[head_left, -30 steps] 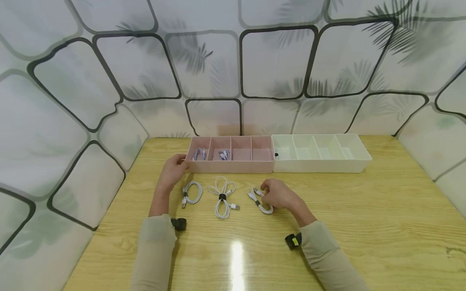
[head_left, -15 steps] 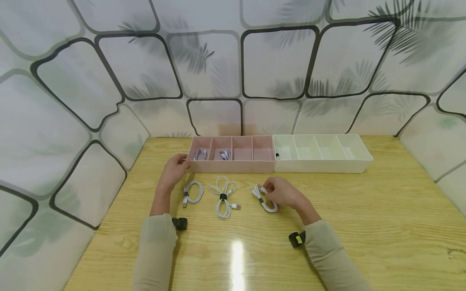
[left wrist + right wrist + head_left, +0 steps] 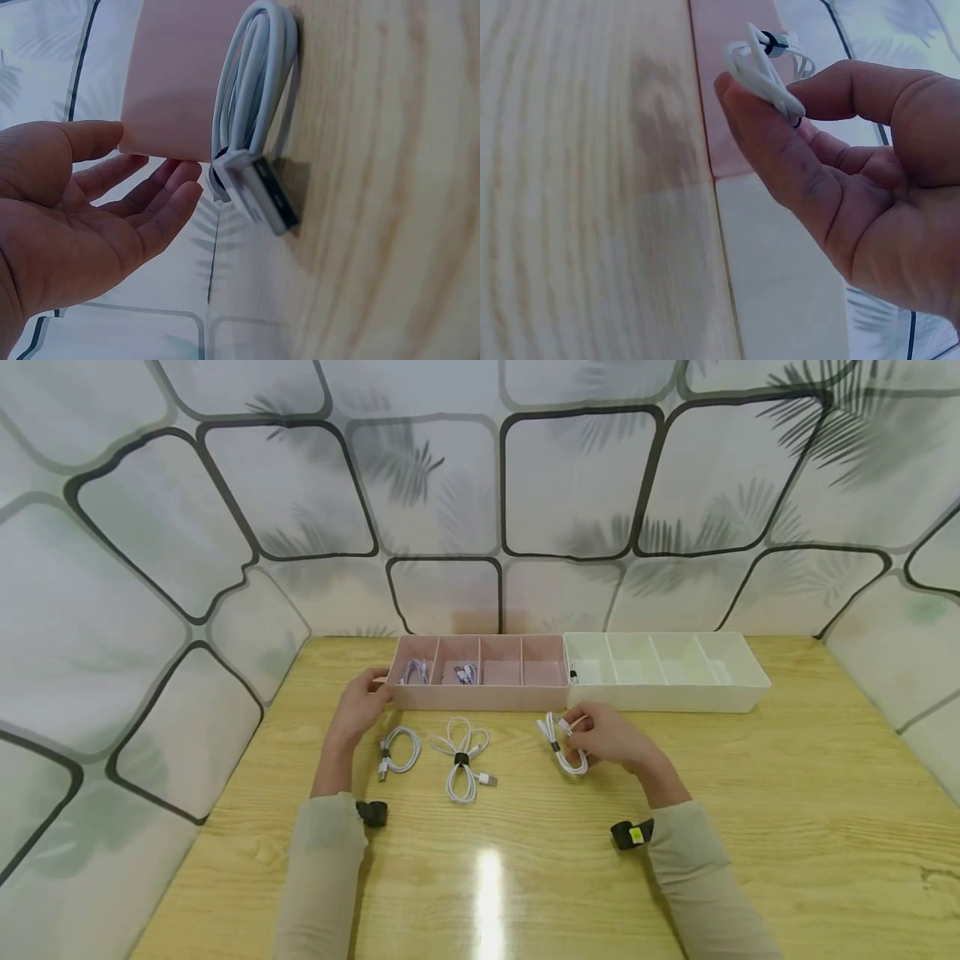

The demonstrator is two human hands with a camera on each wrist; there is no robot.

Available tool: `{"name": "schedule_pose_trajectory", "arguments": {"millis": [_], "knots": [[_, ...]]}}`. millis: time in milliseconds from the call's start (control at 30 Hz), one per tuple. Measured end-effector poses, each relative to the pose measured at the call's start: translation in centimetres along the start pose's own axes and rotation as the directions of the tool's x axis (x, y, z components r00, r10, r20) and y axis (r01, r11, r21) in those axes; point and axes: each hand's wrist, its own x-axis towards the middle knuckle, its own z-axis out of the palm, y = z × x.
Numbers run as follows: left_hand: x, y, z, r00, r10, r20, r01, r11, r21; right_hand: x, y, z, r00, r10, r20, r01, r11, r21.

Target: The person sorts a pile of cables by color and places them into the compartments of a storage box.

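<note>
My right hand point(image 3: 617, 739) pinches a white charging cable point(image 3: 554, 745), bundled with a black tie, between thumb and fingers. In the right wrist view the cable point(image 3: 761, 82) is off the wooden table, in front of the pink box. My left hand point(image 3: 356, 708) rests against the left end of the pink divided box point(image 3: 480, 698), fingers relaxed; in the left wrist view its thumb and fingertips touch the end. Two more white cables lie on the table before the box: a small coil point(image 3: 405, 750) and a looped bundle point(image 3: 461, 760), both with black ties.
A white divided box point(image 3: 667, 698) stands end to end with the pink one. Purple cables point(image 3: 414, 672) lie in the pink box's two left compartments. A small black item point(image 3: 573, 675) shows in the white box's leftmost compartment. A patterned curtain point(image 3: 577, 485) rises behind.
My right hand has raised the white cable and moved it right and towards the boxes. My left hand has stayed at the pink box's end. The view has shifted slightly.
</note>
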Motion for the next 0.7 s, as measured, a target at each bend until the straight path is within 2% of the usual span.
{"name": "schedule_pose_trajectory", "arguments": {"millis": [100,267,400,700], "knots": [[0.0,0.0,0.0,1.0,0.008,-0.001,-0.008,1.0,0.006,-0.3,0.0,-1.1,1.0,-0.018,-0.006,0.018,0.998,0.057],[-0.1,0.0,-0.1,1.0,0.016,-0.004,-0.016,1.0,0.005,-0.9,-0.4,-3.0,0.999,-0.03,-0.042,0.033,0.995,0.095],[-0.2,0.0,-0.2,1.0,0.023,-0.002,-0.023,1.0,0.001,-1.3,-1.0,-4.5,0.996,-0.017,-0.082,0.026,0.994,0.107],[-0.2,0.0,0.0,1.0,0.014,0.003,-0.014,1.0,0.006,-1.4,-0.7,-7.9,0.983,0.028,-0.179,0.003,0.986,0.168]]}}
